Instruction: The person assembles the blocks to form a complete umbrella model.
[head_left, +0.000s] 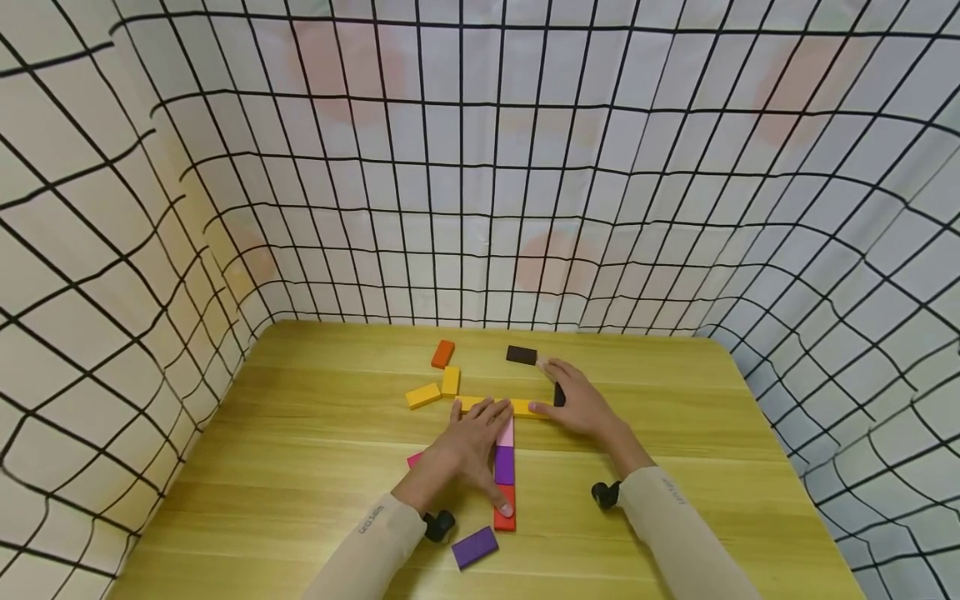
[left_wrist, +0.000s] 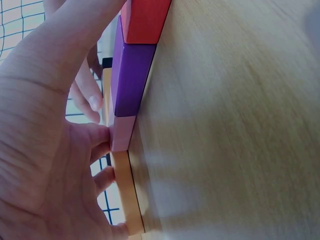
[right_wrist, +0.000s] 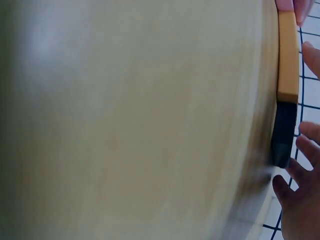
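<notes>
Your left hand (head_left: pixel 471 446) lies flat over the column of pink (head_left: pixel 506 432), purple (head_left: pixel 505 465) and red (head_left: pixel 506 510) blocks, whose long axis runs from the near tabletop (head_left: pixel 300 467) edge toward the far one. Across its far end lies the yellow bar (head_left: pixel 522 407), running left to right. Your right hand (head_left: pixel 581 403), fingers straight and grasping nothing, touches the bar's right end beside the black block (head_left: pixel 559 395), so it is the nearer one.

Both forearms, in pale beige sleeves, reach forward side by side with the palms turned down. The left hand (head_left: pixel 474 446) lies flat with fingers spread and nearly straight, the thumb stretched back toward the wrist. The right hand (head_left: pixel 579 402) arches slightly, its fingers loosely extended forward and its thumb pointing inward toward the left fingertips.
</notes>
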